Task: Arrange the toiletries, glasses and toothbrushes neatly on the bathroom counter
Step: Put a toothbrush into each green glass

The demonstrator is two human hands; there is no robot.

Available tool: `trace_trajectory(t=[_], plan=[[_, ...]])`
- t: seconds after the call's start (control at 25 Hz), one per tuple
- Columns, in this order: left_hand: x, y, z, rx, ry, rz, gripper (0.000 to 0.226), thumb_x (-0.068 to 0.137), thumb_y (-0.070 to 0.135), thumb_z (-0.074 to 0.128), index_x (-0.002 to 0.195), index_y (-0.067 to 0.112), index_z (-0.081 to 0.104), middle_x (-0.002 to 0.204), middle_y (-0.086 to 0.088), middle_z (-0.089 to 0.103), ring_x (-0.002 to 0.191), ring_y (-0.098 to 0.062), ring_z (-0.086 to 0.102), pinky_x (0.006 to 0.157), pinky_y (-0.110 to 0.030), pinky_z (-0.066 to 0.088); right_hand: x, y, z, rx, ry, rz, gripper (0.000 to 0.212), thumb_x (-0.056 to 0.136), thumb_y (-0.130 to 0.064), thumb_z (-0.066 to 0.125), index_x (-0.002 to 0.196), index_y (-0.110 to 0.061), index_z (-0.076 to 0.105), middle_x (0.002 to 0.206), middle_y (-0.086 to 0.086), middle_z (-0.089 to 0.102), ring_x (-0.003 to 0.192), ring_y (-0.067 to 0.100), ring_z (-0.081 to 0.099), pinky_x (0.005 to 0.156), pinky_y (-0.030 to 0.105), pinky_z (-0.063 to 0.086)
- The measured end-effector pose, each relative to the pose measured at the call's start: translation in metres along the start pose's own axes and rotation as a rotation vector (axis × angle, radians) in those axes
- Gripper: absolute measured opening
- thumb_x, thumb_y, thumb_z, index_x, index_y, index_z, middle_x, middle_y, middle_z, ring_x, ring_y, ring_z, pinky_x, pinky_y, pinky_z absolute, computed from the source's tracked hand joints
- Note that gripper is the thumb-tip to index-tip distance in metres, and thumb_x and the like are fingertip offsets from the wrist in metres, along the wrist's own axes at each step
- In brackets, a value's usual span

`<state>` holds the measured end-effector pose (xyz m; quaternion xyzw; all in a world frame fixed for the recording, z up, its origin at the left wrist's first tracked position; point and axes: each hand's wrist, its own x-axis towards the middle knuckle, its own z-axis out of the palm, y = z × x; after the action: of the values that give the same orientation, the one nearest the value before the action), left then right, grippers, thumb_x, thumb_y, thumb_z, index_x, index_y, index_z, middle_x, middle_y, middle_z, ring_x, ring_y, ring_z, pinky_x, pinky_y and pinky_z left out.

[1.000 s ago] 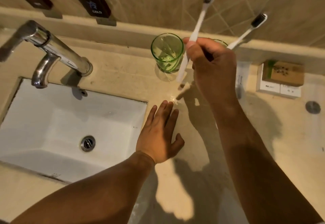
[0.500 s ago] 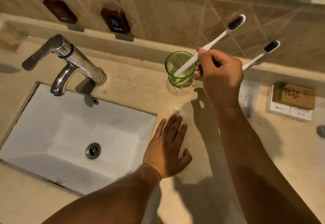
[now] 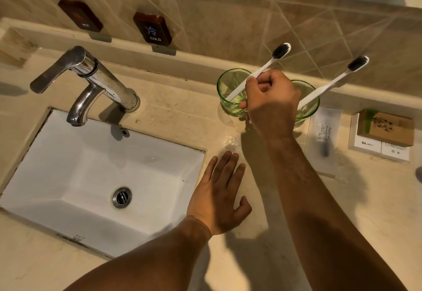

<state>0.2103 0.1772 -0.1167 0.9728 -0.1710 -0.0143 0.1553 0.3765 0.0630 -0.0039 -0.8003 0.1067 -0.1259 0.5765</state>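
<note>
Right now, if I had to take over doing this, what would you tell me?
Right hand: gripping the left toothbrush, its handle end already in the left glass.
Left hand: flat on the counter, empty.
Done: right toothbrush stands in the right glass.
Left: let go, then tidy the sachet and soap boxes.

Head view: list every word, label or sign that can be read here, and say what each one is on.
"HOT": left dark plaque on the tiled wall.
"COLD", under a Chinese character: right dark plaque.
"BA": white box under the brown soap box; the rest of its print is too small to read.
Clear sachet beside the right glass: printed lines, too blurred to read.
Toothbrushes, glasses, faucet: no text seen.
</note>
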Motion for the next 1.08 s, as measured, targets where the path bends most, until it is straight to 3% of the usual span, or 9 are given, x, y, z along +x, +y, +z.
trace_trajectory(t=[0.12, 0.2, 0.32, 0.64, 0.84, 1.08], plan=[[0.000, 0.000, 0.001, -0.006, 0.001, 0.003, 0.070, 0.089, 0.044, 0.051, 0.150, 0.011, 0.044, 0.164, -0.011, 0.032, 0.157, -0.022, 0.014, 0.126, -0.048, 0.019, 0.003, -0.001, -0.001, -0.067, -0.041, -0.033, 0.024, 0.096, -0.020, 0.062, 0.080, -0.004, 0.070, 0.059, 0.003, 0.067, 0.054, 0.019, 0.067, 0.062, 0.039, 0.056], [0.000, 0.000, 0.000, 0.004, -0.007, -0.001, 0.071, 0.089, 0.045, 0.051, 0.151, 0.012, 0.043, 0.164, -0.010, 0.031, 0.157, -0.022, 0.013, 0.126, -0.048, 0.018, 0.006, -0.004, -0.001, -0.168, -0.067, -0.062, 0.029, 0.097, -0.022, 0.061, 0.073, -0.006, 0.069, 0.055, -0.003, 0.059, 0.051, 0.012, 0.056, 0.058, 0.027, 0.043], [0.000, -0.001, 0.002, 0.010, -0.011, 0.000, 0.071, 0.089, 0.046, 0.049, 0.151, 0.013, 0.041, 0.165, -0.010, 0.031, 0.157, -0.022, 0.012, 0.126, -0.048, 0.019, 0.013, -0.008, -0.002, -0.297, -0.110, -0.004, 0.030, 0.098, -0.027, 0.059, 0.072, -0.015, 0.071, 0.052, -0.011, 0.051, 0.050, 0.012, 0.049, 0.061, 0.023, 0.033], [0.000, -0.003, 0.004, -0.034, 0.049, 0.026, 0.070, 0.088, 0.042, 0.054, 0.150, 0.011, 0.044, 0.163, -0.011, 0.034, 0.157, -0.023, 0.015, 0.126, -0.049, 0.020, 0.026, -0.014, -0.004, -0.366, -0.123, 0.098, 0.028, 0.096, -0.028, 0.061, 0.078, -0.012, 0.077, 0.065, 0.004, 0.071, 0.065, 0.026, 0.070, 0.076, 0.036, 0.059], [-0.001, -0.002, 0.002, -0.046, 0.037, 0.032, 0.069, 0.089, 0.041, 0.052, 0.150, 0.011, 0.043, 0.164, -0.011, 0.032, 0.157, -0.024, 0.015, 0.125, -0.051, 0.021, 0.028, -0.013, -0.004, -0.292, -0.069, 0.154, 0.016, 0.091, -0.030, 0.068, 0.096, -0.016, 0.075, 0.084, 0.003, 0.076, 0.075, 0.026, 0.073, 0.080, 0.042, 0.061], [0.000, -0.002, -0.002, -0.052, 0.029, 0.030, 0.066, 0.093, 0.044, 0.043, 0.151, 0.012, 0.042, 0.164, -0.010, 0.033, 0.157, -0.024, 0.015, 0.124, -0.052, 0.022, 0.032, -0.015, -0.008, -0.282, -0.036, 0.139, 0.024, 0.093, -0.029, 0.060, 0.088, -0.012, 0.076, 0.074, 0.005, 0.074, 0.069, 0.028, 0.072, 0.077, 0.042, 0.060]])
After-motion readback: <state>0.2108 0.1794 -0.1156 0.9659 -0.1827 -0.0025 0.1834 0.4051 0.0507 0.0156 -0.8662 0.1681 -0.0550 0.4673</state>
